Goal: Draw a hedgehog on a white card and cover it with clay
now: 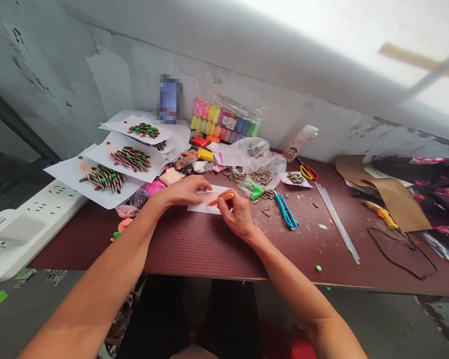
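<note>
"What's under those hands?"

"A small white card, lying on the dark red table, with a patch of orange marks on it."

"And the right hand?"

"Pinching an orange pen-like tool between thumb and fingers, one end down at the orange patch."

"Has the left hand got hold of anything?"

"Nothing I can see. It's laid over the card's left side, fingers bent, thumb and fingertips parted."

"What's close by?"

"Beyond the card, to the right, striped seeds, some beneath a crumpled clear bag. A bright green lump sits at their near edge, and a blue utility knife lies just right of them."

"And that little picture past the knife?"

"Another small card, covered in seeds with dabs of green, near the scissors with yellow and red handles."

"Crowded on the left, too."

"Overlapping white sheets, with hedgehog-like figures spined in seeds. A white power strip sits beside them. Towards the wall there's a clear packet of coloured blocks."

"Far right?"

"Translucent sticks, then a yellow glue gun touching brown cardboard."
</note>
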`<act>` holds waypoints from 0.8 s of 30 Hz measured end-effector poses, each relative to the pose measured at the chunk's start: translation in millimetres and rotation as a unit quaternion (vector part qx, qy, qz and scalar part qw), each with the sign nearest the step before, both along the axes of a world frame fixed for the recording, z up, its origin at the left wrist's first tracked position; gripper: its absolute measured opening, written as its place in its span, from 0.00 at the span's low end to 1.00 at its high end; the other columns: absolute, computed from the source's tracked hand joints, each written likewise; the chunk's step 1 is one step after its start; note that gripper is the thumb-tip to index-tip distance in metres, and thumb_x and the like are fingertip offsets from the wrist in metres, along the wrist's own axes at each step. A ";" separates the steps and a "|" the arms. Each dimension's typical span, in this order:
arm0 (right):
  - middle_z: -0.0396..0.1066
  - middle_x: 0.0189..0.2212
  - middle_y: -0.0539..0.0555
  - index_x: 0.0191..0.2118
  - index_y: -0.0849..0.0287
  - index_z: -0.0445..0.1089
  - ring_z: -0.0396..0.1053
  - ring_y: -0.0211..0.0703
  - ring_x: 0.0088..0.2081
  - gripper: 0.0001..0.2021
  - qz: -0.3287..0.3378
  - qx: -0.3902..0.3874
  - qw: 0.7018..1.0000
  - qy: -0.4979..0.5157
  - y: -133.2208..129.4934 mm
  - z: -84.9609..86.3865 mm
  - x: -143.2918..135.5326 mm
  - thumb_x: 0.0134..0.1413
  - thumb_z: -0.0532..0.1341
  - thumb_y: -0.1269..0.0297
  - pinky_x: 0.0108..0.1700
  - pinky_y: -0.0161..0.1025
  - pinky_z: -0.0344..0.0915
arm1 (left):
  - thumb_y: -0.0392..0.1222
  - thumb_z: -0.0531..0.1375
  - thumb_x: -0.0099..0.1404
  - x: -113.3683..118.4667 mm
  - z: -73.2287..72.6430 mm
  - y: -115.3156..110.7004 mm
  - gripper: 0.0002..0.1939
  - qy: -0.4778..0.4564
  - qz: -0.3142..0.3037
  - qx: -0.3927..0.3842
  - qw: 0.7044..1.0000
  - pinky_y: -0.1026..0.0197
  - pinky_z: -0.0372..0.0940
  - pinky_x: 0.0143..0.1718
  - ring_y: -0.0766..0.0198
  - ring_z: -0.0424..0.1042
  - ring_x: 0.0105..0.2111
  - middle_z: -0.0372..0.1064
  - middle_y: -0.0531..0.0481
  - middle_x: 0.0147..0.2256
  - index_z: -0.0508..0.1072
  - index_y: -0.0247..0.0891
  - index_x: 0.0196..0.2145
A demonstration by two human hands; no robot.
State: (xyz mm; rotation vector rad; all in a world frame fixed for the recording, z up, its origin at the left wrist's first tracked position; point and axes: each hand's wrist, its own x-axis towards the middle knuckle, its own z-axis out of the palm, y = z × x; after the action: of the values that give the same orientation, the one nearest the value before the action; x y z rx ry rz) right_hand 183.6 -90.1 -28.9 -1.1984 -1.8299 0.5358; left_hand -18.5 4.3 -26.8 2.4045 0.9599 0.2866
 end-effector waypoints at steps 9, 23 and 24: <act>0.73 0.27 0.50 0.33 0.57 0.69 0.62 0.33 0.22 0.10 0.008 0.019 0.999 -0.033 -0.2 -0.9 -0.3 0.64 0.56 0.62 0.28 0.33 0.59 | 0.42 0.61 0.58 -0.5 -3.3 0.2 0.22 -0.006 -0.001 0.011 1.000 0.57 0.65 0.51 0.53 0.72 0.48 0.74 0.45 0.47 0.77 0.37 0.51; 0.74 0.30 0.50 0.34 0.58 0.73 0.63 0.32 0.23 0.10 0.026 0.009 0.999 -0.026 -2.0 1.7 -0.4 0.65 0.56 0.65 0.29 0.32 0.59 | 0.43 0.60 0.59 -1.2 -3.0 0.3 0.23 -0.005 -0.003 0.009 1.000 0.57 0.65 0.52 0.52 0.72 0.49 0.74 0.44 0.48 0.76 0.37 0.51; 0.74 0.30 0.50 0.34 0.58 0.73 0.63 0.32 0.23 0.10 0.025 0.009 0.999 -0.026 -1.9 1.8 -0.4 0.65 0.56 0.65 0.29 0.32 0.59 | 0.43 0.60 0.59 -1.2 -2.7 0.1 0.23 -0.005 -0.002 0.008 1.000 0.57 0.65 0.52 0.52 0.72 0.49 0.74 0.45 0.48 0.76 0.37 0.51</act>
State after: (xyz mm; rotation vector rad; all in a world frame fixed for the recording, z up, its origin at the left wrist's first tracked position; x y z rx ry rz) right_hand 183.2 -92.0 -27.1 -1.1667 -1.9102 0.5198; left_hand -19.6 4.5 -29.5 2.4174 0.9508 0.3054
